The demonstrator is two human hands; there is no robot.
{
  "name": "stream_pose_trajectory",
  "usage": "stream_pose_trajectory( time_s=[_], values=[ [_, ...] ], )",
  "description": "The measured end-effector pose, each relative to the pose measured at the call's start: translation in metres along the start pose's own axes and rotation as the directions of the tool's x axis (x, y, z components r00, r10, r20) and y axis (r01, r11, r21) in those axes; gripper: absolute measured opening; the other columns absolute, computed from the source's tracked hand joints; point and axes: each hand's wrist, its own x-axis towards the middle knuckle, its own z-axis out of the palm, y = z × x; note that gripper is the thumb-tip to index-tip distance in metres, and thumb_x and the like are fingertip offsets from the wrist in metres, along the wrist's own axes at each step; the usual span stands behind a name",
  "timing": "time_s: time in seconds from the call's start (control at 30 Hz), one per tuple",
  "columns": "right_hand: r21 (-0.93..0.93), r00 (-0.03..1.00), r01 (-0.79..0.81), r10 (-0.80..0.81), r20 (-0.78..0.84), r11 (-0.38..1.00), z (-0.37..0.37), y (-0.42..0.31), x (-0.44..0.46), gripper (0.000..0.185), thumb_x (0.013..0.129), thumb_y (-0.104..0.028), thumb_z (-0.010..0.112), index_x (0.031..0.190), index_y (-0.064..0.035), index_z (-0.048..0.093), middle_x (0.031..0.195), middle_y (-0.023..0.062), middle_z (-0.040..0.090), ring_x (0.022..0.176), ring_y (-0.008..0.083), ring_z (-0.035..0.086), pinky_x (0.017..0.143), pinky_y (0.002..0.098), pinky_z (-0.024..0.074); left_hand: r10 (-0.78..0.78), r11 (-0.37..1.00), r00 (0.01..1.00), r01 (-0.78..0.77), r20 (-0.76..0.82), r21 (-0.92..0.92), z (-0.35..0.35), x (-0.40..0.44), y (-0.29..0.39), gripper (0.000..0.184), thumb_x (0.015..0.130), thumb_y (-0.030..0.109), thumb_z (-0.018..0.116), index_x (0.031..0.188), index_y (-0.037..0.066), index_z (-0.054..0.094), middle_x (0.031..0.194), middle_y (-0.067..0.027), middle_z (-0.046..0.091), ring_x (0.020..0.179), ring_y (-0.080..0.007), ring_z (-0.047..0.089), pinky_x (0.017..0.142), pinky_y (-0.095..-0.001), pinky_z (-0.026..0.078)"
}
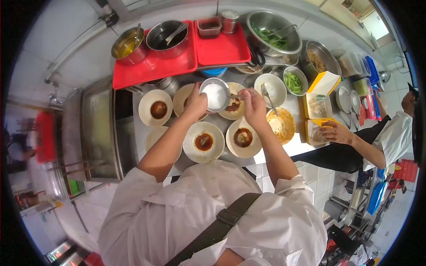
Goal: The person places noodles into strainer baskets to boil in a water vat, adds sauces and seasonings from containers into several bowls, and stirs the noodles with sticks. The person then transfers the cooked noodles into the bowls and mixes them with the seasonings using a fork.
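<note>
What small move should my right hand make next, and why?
Perhaps scoop up some white contents: your right hand grips a metal utensil at the cup in your left hand, and bowls of dark sauce sit close by.

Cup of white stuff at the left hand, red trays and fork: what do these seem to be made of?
Cup: probably metal, from its dull grey sheen, though grey plastic isn't ruled out. Red trays: likely moulded plastic, smooth and slightly glossy, in one even colour. Fork: metal, perhaps steel, with a silvery shine.
</note>
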Motion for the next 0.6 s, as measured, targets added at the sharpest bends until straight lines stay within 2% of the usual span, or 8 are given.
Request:
stream_pose_trajectory(
  time_s=[0.17, 0.23, 0.27, 0.3, 0.37, 0.5, 0.53, 0.6],
  values=[
    [0.059, 0.951, -0.309, 0.307, 0.033, 0.949, 0.007, 0.015, -0.008, 0.031, 0.102, -0.025, 0.047, 0.093, 0.0001, 0.063, 0.073, 0.0026, 0.059, 0.070, 0.0096, 0.053, 0.065, 0.0264, 0.0443, -0.068, 0.997, 0.997, 0.066, 0.037, 0.048, 0.010, -0.003, 0.005, 0.053, 0.084, 0.003, 0.038, 0.137, 0.008, 0.036, 0.131, -0.0224, 0.047, 0.108, -0.0423, 0.059, 0.071, -0.0523, 0.061],
    [0.314, 0.918, -0.372, 0.397, -0.019, 0.874, -0.008, 0.022, -0.008, 0.033, 0.102, -0.026, 0.046, 0.093, 0.0006, 0.062, 0.071, 0.0029, 0.057, 0.070, 0.0111, 0.053, 0.066, 0.0276, 0.0438, -0.023, 0.999, 1.000, 0.023, -0.008, 0.030, 0.003, -0.001, -0.004, 0.052, 0.085, 0.004, 0.039, 0.137, 0.008, 0.036, 0.131, -0.0221, 0.047, 0.109, -0.0423, 0.058, 0.071, -0.0516, 0.061],
    [-0.048, 0.984, -0.155, 0.150, -0.096, 0.987, -0.015, 0.002, -0.007, 0.030, 0.101, -0.024, 0.049, 0.091, 0.0013, 0.062, 0.073, 0.0056, 0.057, 0.071, 0.0148, 0.055, 0.067, 0.0304, 0.0444, -0.021, 0.999, 1.000, 0.021, -0.007, 0.030, -0.003, 0.002, -0.011, 0.052, 0.085, 0.004, 0.039, 0.137, 0.008, 0.036, 0.131, -0.0221, 0.047, 0.109, -0.0423, 0.058, 0.071, -0.0516, 0.061],
    [-0.049, 0.984, -0.151, 0.145, -0.100, 0.987, -0.019, 0.003, -0.010, 0.030, 0.101, -0.024, 0.049, 0.091, 0.0013, 0.062, 0.073, 0.0056, 0.057, 0.071, 0.0148, 0.055, 0.067, 0.0304, 0.0444, -0.011, 0.999, 1.000, 0.012, -0.012, 0.051, -0.009, 0.006, -0.020, 0.054, 0.085, 0.006, 0.038, 0.138, 0.008, 0.033, 0.129, -0.0221, 0.048, 0.103, -0.0407, 0.061, 0.068, -0.0507, 0.061],
    [-0.259, 0.931, 0.364, -0.343, 0.124, 0.894, -0.025, 0.006, -0.009, 0.026, 0.100, -0.020, 0.050, 0.092, 0.0021, 0.062, 0.078, 0.0101, 0.059, 0.073, 0.0183, 0.058, 0.069, 0.0333, 0.0459, 0.010, 0.997, 1.000, -0.009, -0.023, 0.072, -0.013, 0.012, -0.024, 0.055, 0.085, 0.008, 0.037, 0.140, 0.007, 0.031, 0.128, -0.0221, 0.050, 0.097, -0.0390, 0.064, 0.065, -0.0498, 0.062],
    [-0.081, 0.981, 0.113, -0.098, 0.169, 0.990, -0.008, 0.006, -0.003, 0.019, 0.097, -0.012, 0.051, 0.104, 0.0020, 0.062, 0.087, 0.0141, 0.061, 0.080, 0.0235, 0.061, 0.073, 0.0356, 0.0492, -0.085, 0.995, 0.996, 0.084, 0.011, 0.062, 0.001, 0.000, -0.008, 0.051, 0.085, 0.012, 0.038, 0.135, 0.006, 0.036, 0.112, -0.0197, 0.059, 0.082, -0.0320, 0.067, 0.058, -0.0444, 0.060],
    [-0.173, 0.988, 0.089, -0.065, 0.139, 0.981, -0.009, -0.010, -0.001, 0.040, 0.098, -0.021, 0.050, 0.130, 0.0027, 0.049, 0.095, 0.0153, 0.060, 0.092, 0.0255, 0.060, 0.081, 0.0367, 0.0477, -0.109, 0.994, 0.990, 0.110, 0.086, -0.006, 0.006, -0.007, 0.008, 0.049, 0.084, 0.012, 0.038, 0.133, 0.006, 0.038, 0.107, -0.0200, 0.060, 0.074, -0.0303, 0.066, 0.053, -0.0403, 0.058],
    [-0.305, 0.987, 0.159, -0.163, 0.013, 0.939, -0.017, -0.024, 0.008, 0.053, 0.098, -0.027, 0.049, 0.138, 0.0057, 0.036, 0.096, 0.0180, 0.058, 0.091, 0.0289, 0.057, 0.084, 0.0388, 0.0448, -0.070, 0.990, 0.980, 0.091, 0.184, -0.106, 0.012, -0.027, 0.051, 0.042, 0.084, 0.013, 0.039, 0.125, 0.004, 0.045, 0.090, -0.0183, 0.062, 0.057, -0.0235, 0.061, 0.044, -0.0301, 0.050]
  ],
)
